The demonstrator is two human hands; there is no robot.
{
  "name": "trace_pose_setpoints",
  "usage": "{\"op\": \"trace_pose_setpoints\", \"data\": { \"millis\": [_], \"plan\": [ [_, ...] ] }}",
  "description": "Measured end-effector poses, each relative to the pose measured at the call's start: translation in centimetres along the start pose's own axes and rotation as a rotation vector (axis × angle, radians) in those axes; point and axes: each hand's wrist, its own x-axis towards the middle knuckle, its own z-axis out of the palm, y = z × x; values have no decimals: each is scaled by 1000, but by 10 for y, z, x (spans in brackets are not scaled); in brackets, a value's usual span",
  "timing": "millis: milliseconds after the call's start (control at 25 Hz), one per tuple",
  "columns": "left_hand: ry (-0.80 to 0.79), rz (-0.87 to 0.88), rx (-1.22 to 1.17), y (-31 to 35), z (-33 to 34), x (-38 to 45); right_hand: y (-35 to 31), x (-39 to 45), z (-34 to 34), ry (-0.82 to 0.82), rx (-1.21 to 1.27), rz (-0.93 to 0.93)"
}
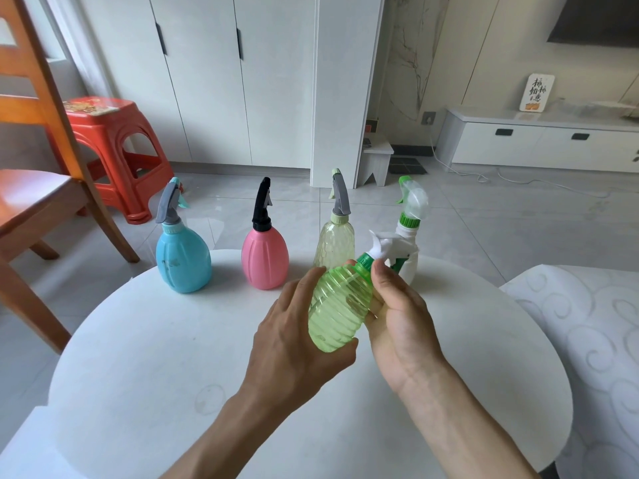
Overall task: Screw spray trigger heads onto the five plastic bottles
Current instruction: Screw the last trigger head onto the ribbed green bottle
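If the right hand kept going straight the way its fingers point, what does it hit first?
Probably the white bottle just beyond the right hand's fingertips, past the green bottle it holds; depth between them is unclear.

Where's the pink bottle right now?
The pink bottle stands on the white table's far edge, between the blue bottle and pale yellow bottle.

white bottle [409, 267] partly hidden, chair [41, 188] cut off
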Motion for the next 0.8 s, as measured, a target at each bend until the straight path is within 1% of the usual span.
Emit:
{"op": "trace_pose_setpoints", "data": {
  "millis": [80,160,320,400,520,600,680,720,800],
  "plan": [
    [2,1,-2,0,0,0,-1,1,-2,-18,0,-29],
    [1,0,-26,0,-1,1,-1,2,-3,-77,-8,-8],
    [-94,-88,-251,-2,-4,4,-5,8,-5,-206,5,53],
    [-71,-89,-228,-3,-2,1,-3,10,-7,-204,-12,37],
    [-13,-73,-111,1,5,-8,4,9,-5,-137,-54,-2],
    [-23,-91,-103,2,7,-8,6,8,-4,-105,-75,-40],
    [-61,-126,-199,-1,2,-1,5,7,-3,-117,-88,-87],
    [-105,-153,-299,-3,-1,3,6,6,-3,-137,-114,-114],
    [-232,-198,-609,-4,-6,10,10,4,-2,-172,-153,-127]
  ]
}}
